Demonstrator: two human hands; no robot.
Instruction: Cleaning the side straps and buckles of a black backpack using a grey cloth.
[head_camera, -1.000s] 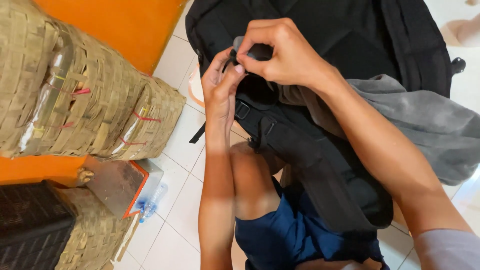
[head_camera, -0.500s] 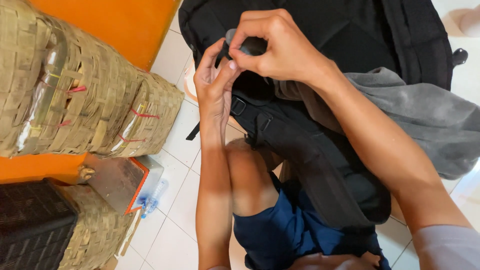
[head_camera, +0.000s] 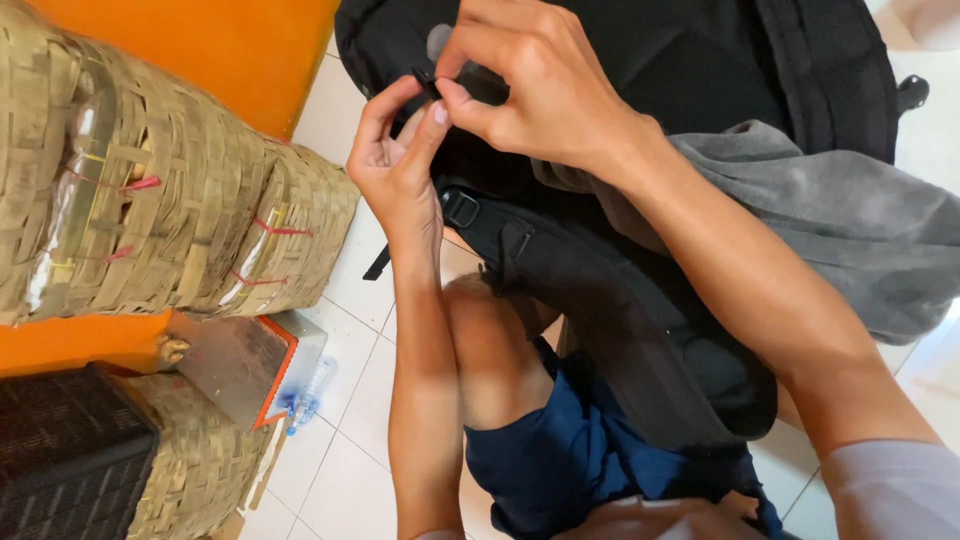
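Observation:
A black backpack (head_camera: 640, 70) rests against my bent knee, its padded shoulder strap (head_camera: 600, 310) running down across my leg. My left hand (head_camera: 395, 170) and my right hand (head_camera: 530, 85) meet at the top left of the bag. Both pinch a small black zipper pull (head_camera: 428, 82) between fingertips and thumbs. A grey cloth (head_camera: 830, 220) lies draped over the bag under my right forearm. I wear dark blue shorts (head_camera: 570, 460).
Woven straw baskets (head_camera: 170, 200) tied with red string stand stacked at the left against an orange wall (head_camera: 230, 50). Below them sit a dark woven box (head_camera: 60, 460), a grey block with an orange edge (head_camera: 245, 360) and a small plastic bottle (head_camera: 305, 395) on white floor tiles (head_camera: 340, 460).
The view has drifted so that both hands and the bag sit a little higher in the frame. The fingers stay pinched on the zipper pull, with the left fingers curling closer.

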